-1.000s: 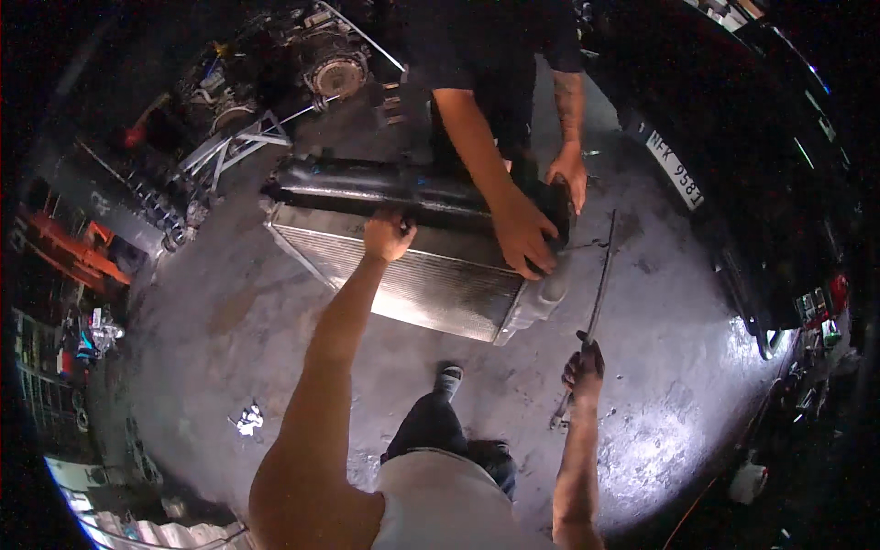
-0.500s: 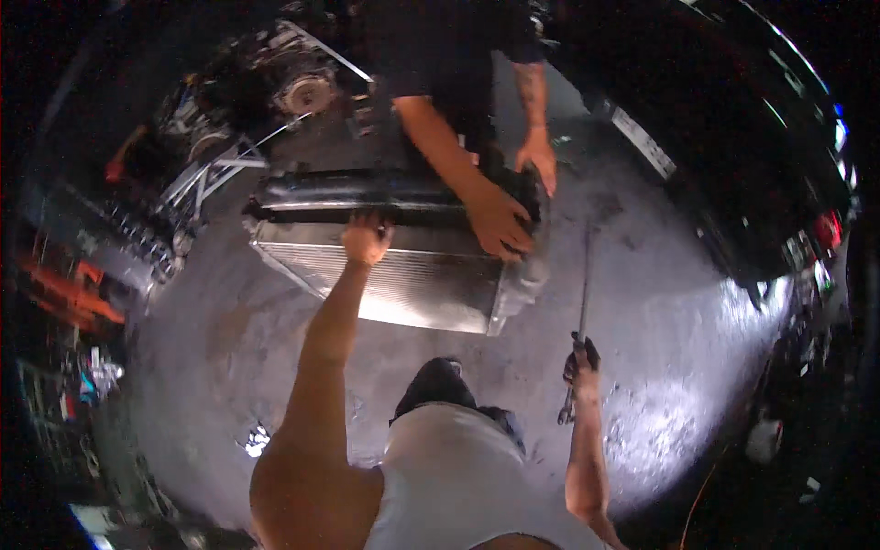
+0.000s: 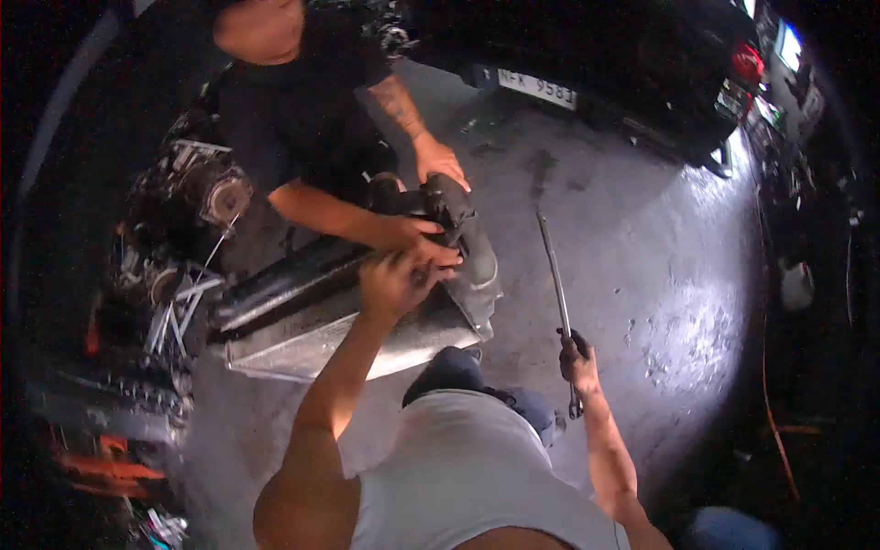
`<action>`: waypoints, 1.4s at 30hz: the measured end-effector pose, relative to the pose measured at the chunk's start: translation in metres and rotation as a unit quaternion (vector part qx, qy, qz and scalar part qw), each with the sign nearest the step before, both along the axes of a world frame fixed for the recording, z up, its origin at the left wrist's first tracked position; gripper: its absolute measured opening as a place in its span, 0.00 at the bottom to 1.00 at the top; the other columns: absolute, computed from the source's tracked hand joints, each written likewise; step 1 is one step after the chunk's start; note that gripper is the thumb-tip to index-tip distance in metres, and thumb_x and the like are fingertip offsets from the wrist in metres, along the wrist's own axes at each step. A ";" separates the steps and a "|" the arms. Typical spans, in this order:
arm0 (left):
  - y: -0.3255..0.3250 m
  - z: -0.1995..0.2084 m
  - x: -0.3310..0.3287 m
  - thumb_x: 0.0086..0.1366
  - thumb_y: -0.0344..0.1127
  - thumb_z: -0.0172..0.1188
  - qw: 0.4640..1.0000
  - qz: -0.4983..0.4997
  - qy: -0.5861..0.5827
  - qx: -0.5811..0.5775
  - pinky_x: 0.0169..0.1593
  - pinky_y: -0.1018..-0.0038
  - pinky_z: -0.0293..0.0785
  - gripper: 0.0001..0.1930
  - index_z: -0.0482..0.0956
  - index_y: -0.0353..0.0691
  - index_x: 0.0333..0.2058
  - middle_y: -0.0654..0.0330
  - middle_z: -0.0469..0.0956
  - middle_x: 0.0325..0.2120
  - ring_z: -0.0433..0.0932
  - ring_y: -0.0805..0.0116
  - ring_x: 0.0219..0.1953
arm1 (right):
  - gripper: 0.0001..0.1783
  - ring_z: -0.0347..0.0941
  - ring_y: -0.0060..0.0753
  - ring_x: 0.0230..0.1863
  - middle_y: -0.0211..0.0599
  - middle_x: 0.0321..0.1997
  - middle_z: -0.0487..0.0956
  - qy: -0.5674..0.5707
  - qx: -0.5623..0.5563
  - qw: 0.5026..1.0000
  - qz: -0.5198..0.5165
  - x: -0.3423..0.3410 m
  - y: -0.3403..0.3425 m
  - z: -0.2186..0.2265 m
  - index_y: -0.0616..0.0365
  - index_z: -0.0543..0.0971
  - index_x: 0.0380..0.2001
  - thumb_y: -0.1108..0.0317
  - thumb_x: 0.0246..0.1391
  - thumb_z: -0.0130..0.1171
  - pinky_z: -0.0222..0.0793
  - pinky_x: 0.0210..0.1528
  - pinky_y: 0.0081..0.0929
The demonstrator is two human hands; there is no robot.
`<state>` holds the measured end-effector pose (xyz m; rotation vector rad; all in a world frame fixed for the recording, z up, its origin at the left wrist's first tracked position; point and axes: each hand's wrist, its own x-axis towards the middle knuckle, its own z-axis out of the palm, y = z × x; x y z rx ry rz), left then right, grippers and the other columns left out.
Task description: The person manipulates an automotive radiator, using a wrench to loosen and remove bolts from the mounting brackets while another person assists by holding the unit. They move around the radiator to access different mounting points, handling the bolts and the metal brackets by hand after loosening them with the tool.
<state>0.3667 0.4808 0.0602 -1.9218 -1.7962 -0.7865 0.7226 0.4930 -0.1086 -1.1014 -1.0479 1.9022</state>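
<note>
A radiator (image 3: 403,346) with a silvery finned core lies on the floor in front of me, a black cylindrical part (image 3: 293,275) along its far side. My left hand (image 3: 394,284) is above its right portion, fingers curled beside the other person's hand (image 3: 422,243). Whatever those fingers hold, if anything, is hidden. That person's other hand (image 3: 440,160) rests on a dark fitting (image 3: 447,197) at the radiator's corner. Off to the right, my right hand (image 3: 577,359) is closed round a long metal bar (image 3: 554,266), which points away from me, clear of the radiator.
A person in dark clothes (image 3: 293,119) leans over the radiator from the far side. Greasy engine parts (image 3: 215,188) and metal struts (image 3: 179,312) stand at left, with an orange object (image 3: 110,467) nearer. A dark car (image 3: 605,64) is parked at the far right.
My view has turned right, so the radiator appears slanted and farther left. My left hand has moved from the radiator's middle to its right part, beside the other person's hand. The bar stays in my right hand.
</note>
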 end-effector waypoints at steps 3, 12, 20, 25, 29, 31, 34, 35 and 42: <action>0.049 0.021 -0.003 0.47 0.49 0.66 0.984 -0.114 0.014 -0.139 0.29 0.62 0.75 0.17 0.77 0.43 0.27 0.59 0.77 0.21 0.75 0.57 0.25 | 0.16 0.52 0.11 0.12 0.16 0.15 0.61 0.025 0.008 0.999 -0.037 -0.027 -0.007 -0.001 0.56 0.71 0.48 0.59 0.61 0.50 0.47 0.12 0.14; 0.115 -0.024 -0.050 0.47 0.39 0.64 0.710 -0.600 0.366 -0.029 0.29 0.70 0.71 0.19 0.76 0.45 0.40 0.62 0.74 0.29 0.74 0.66 0.27 | 0.15 0.54 0.14 0.19 0.22 0.19 0.63 -0.026 0.024 0.991 -0.129 -0.079 -0.052 0.014 0.64 0.70 0.45 0.65 0.60 0.48 0.52 0.20 0.18; 0.097 0.002 -0.031 0.55 0.36 0.59 0.794 -0.483 0.225 -0.291 0.43 0.66 0.72 0.21 0.70 0.36 0.47 0.54 0.74 0.47 0.74 0.65 0.44 | 0.15 0.56 0.15 0.21 0.22 0.19 0.63 -0.015 0.080 0.991 -0.109 -0.083 -0.075 -0.011 0.61 0.69 0.42 0.60 0.61 0.50 0.53 0.21 0.19; 0.075 0.018 -0.001 0.55 0.37 0.62 0.834 -0.385 -0.169 -0.357 0.32 0.67 0.74 0.09 0.78 0.36 0.29 0.51 0.80 0.30 0.79 0.58 0.31 | 0.12 0.61 0.19 0.27 0.30 0.24 0.68 -0.047 0.077 0.988 -0.128 -0.083 -0.073 0.001 0.64 0.70 0.40 0.66 0.58 0.51 0.59 0.30 0.21; 0.079 0.008 -0.017 0.53 0.37 0.64 0.881 -0.357 -0.006 -0.310 0.33 0.66 0.74 0.11 0.77 0.35 0.30 0.48 0.79 0.31 0.79 0.55 0.32 | 0.12 0.65 0.23 0.32 0.38 0.27 0.73 0.015 0.037 0.991 -0.130 -0.081 -0.069 0.009 0.66 0.70 0.43 0.72 0.56 0.51 0.64 0.36 0.24; 0.086 -0.012 -0.063 0.54 0.44 0.62 0.837 -0.395 0.100 -0.366 0.44 0.65 0.72 0.20 0.74 0.36 0.41 0.49 0.76 0.42 0.76 0.56 0.40 | 0.13 0.65 0.23 0.31 0.37 0.26 0.72 0.015 0.073 0.991 -0.107 -0.087 -0.060 0.009 0.66 0.70 0.44 0.72 0.56 0.52 0.64 0.35 0.25; 0.070 -0.021 -0.020 0.46 0.41 0.71 0.951 -0.105 0.060 -0.286 0.35 0.59 0.73 0.24 0.72 0.35 0.38 0.45 0.77 0.30 0.77 0.45 0.34 | 0.14 0.64 0.23 0.27 0.34 0.22 0.71 -0.016 0.126 0.984 -0.125 -0.090 -0.050 0.016 0.65 0.71 0.45 0.71 0.56 0.53 0.63 0.31 0.26; 0.066 -0.017 -0.013 0.46 0.42 0.70 0.948 -0.120 -0.018 -0.296 0.36 0.59 0.72 0.25 0.72 0.33 0.38 0.44 0.77 0.31 0.76 0.41 0.34 | 0.16 0.63 0.22 0.24 0.32 0.21 0.70 -0.020 0.128 0.985 -0.117 -0.091 -0.048 0.015 0.64 0.71 0.47 0.69 0.57 0.52 0.62 0.28 0.25; 0.041 -0.062 -0.014 0.52 0.41 0.66 0.962 -0.017 -0.201 -0.183 0.43 0.63 0.71 0.22 0.76 0.34 0.43 0.46 0.78 0.35 0.77 0.51 0.39 | 0.17 0.55 0.16 0.16 0.22 0.17 0.62 0.200 -0.071 0.971 -0.112 -0.094 -0.047 0.051 0.54 0.67 0.54 0.66 0.62 0.46 0.52 0.17 0.18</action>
